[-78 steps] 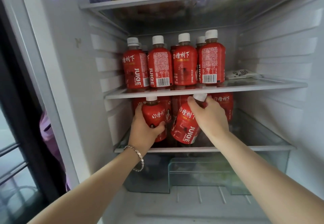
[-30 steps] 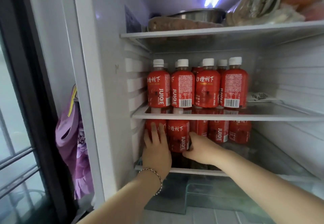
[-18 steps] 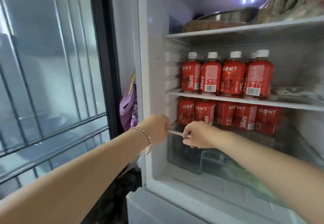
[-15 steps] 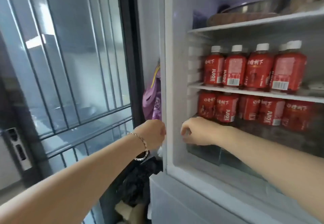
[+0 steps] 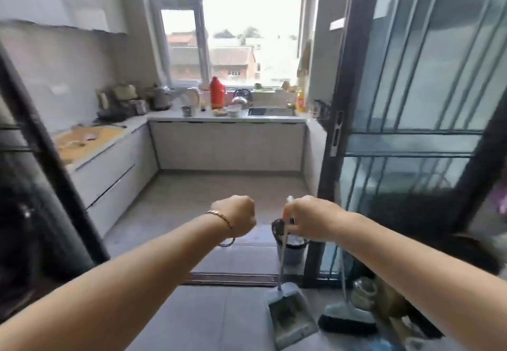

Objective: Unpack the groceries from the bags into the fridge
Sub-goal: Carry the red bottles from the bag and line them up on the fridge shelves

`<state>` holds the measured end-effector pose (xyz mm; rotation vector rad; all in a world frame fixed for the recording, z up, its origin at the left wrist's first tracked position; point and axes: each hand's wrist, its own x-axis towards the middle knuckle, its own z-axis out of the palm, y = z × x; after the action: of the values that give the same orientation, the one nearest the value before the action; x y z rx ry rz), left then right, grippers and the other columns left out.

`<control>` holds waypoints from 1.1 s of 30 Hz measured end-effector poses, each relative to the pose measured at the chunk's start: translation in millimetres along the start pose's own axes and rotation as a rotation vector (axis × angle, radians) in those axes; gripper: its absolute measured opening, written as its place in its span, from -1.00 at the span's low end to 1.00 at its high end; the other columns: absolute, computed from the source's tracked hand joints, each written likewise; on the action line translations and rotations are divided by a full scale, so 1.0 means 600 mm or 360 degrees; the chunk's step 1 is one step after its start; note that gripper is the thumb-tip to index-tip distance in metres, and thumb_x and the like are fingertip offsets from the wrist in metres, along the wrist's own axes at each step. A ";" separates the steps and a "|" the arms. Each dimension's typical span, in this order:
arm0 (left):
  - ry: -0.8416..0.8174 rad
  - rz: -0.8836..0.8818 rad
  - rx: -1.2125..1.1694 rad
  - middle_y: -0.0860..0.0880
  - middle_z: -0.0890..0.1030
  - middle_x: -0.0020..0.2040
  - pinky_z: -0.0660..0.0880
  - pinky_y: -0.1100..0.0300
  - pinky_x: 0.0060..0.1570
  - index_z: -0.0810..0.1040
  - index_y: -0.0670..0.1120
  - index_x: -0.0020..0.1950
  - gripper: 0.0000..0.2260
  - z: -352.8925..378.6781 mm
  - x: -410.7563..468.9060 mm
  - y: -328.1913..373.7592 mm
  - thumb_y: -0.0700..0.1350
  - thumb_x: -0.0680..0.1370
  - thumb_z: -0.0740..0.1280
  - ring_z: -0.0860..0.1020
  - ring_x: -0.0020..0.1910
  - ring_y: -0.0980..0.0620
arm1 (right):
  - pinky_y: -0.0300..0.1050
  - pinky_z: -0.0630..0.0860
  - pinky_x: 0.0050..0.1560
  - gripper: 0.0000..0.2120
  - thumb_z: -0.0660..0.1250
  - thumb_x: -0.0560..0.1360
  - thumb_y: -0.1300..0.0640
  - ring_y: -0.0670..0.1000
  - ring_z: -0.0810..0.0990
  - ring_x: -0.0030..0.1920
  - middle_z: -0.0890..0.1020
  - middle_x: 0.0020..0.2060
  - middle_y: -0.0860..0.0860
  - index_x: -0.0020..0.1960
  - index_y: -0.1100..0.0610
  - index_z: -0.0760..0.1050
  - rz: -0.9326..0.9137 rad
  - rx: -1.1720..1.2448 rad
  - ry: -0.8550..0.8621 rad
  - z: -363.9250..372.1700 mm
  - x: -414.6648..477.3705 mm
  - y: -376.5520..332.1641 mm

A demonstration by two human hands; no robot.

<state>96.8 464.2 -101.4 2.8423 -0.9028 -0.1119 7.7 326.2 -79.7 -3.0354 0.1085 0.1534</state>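
Neither the fridge, the red juice bottles nor any grocery bag is in view. I face a kitchen through a doorway. My left hand (image 5: 236, 219), a bracelet on its wrist, is held out in front with the fingers curled into a fist and holds nothing. My right hand (image 5: 312, 220) is beside it at the same height, fingers also curled, with nothing seen in it. The upright handle of a dustpan (image 5: 289, 320) on the floor shows just past the right hand's knuckles; I cannot tell whether they touch.
A broom head (image 5: 347, 320) lies right of the dustpan against a dark-framed glass sliding door (image 5: 411, 120). A bin (image 5: 293, 249) stands by the door frame. Beyond are grey floor tiles, a counter (image 5: 227, 116) with kettles and a red flask (image 5: 217, 92), and a window.
My view has swung left from the open fridge to the kitchen doorway. Both hands have left the bottles and the shelf and now hang curled in front of me.
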 end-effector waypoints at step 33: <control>0.0406 -0.2864 -0.0387 -0.07 0.60 -0.01 0.44 0.13 -0.09 0.56 -0.09 0.02 -0.79 -0.056 -1.167 -1.339 -0.09 0.57 0.15 0.57 -0.02 -0.09 | -0.05 0.49 0.06 -0.76 0.14 0.57 0.08 0.12 0.56 0.08 0.60 0.06 0.08 0.12 0.11 0.52 -0.2358 -0.0304 -0.0580 0.340 0.154 -1.872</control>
<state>-14.5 1520.7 -190.0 2.3196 1.6324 -0.0308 165.2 1456.2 -183.0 -2.3289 -2.0704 0.5379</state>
